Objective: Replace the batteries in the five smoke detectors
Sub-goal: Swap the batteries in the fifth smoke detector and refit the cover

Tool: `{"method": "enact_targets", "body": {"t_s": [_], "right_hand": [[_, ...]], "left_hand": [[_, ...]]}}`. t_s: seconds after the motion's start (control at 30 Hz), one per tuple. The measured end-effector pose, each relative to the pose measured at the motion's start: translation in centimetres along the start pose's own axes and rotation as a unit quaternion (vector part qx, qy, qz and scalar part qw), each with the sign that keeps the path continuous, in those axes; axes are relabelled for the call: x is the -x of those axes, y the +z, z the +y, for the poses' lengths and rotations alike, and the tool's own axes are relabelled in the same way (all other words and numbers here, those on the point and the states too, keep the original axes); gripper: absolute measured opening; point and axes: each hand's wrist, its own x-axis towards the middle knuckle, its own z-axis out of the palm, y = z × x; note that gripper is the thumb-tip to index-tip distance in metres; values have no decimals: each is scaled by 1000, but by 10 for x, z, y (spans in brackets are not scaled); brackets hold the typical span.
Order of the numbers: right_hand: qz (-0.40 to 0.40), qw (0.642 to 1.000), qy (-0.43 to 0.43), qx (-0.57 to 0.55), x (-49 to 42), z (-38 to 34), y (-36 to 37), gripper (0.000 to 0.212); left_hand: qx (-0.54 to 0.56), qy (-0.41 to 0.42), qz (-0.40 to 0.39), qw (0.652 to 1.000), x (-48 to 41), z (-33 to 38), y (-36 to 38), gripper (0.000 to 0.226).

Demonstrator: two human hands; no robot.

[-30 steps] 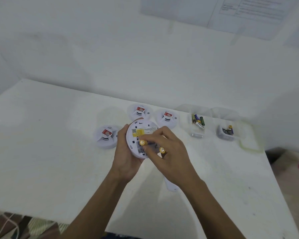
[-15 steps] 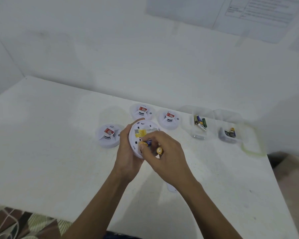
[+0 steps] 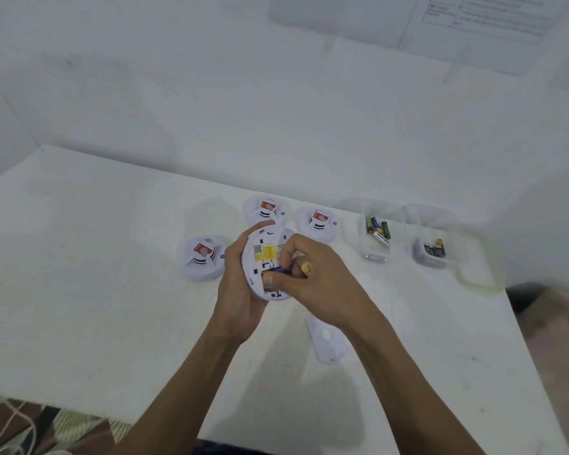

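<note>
White table (image 3: 79, 307): matt, scuffed top carrying everything listed.
Loose cover (image 3: 324, 344): one flat white plastic piece, nearest, partly under the right forearm.
Left hand (image 3: 240, 290): fingers curled round the left rim of the held detector.
Held detector (image 3: 263, 257): one round white plastic disc, back facing up, yellow label and battery slot showing.
Right hand (image 3: 322, 280): thumb pressing the blue battery into that slot, fingers curled round the spare battery.
Blue battery (image 3: 280, 270): one; a second ago it stood over the slot, gold end up; now it lies nearly flat inside.
Spare battery (image 3: 305, 267): one, gold end showing, in the same fingers as before.
Left detector (image 3: 204, 256): domed white plastic, red sticker, just left of the hands.
Middle detector (image 3: 266, 210), right detector (image 3: 317, 223): two more, beyond the hands; three resting in all.
Left tub (image 3: 358, 224), right tub (image 3: 419, 254): two clear plastic boxes, far right, each holding several loose batteries (image 3: 376, 229), number unclear.
Paper sheets (image 3: 473, 21): on the far wall, print too blurred to read.
</note>
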Motion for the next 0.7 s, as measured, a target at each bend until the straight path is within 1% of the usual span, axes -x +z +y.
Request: {"method": "enact_targets", "body": {"t_s": [0.03,0.1,0.13,0.23,0.33,0.4,0.47,0.57,0.63,0.7], "right_hand": [[-1,1000,-2,9,0,-1,0,26],[8,1000,-3,24,1,-1,1,26],[13,999,-3,30,1,-1,2,25],[6,999,-3,35,6,-2,3,21],[-17,1000,-10,-7,12,-4,1,18],[-7,999,-26,-28,15,-4,2,12],[34,998,-49,-32,18,-2,5,11],[120,989,-80,-21,18,3,8,17],[161,982,-99,-27,17,4,9,18],[183,977,-101,-48,17,4,10,17]], "left_hand": [[5,-4,1,1000,-1,1,0,50],[12,-16,4,1000,-1,0,0,62],[18,-23,2,1000,-2,-1,-1,64],[36,-35,6,999,-2,-4,-3,54],[47,-41,3,998,-2,-6,-8,59],[39,-34,6,999,-3,-5,-9,57],[32,-29,3,999,-5,-4,-10,52],[41,-40,3,998,-7,-2,-9,48],[45,-39,13,998,-10,-1,-10,50],[46,-33,20,998,-12,0,-9,52]]}}
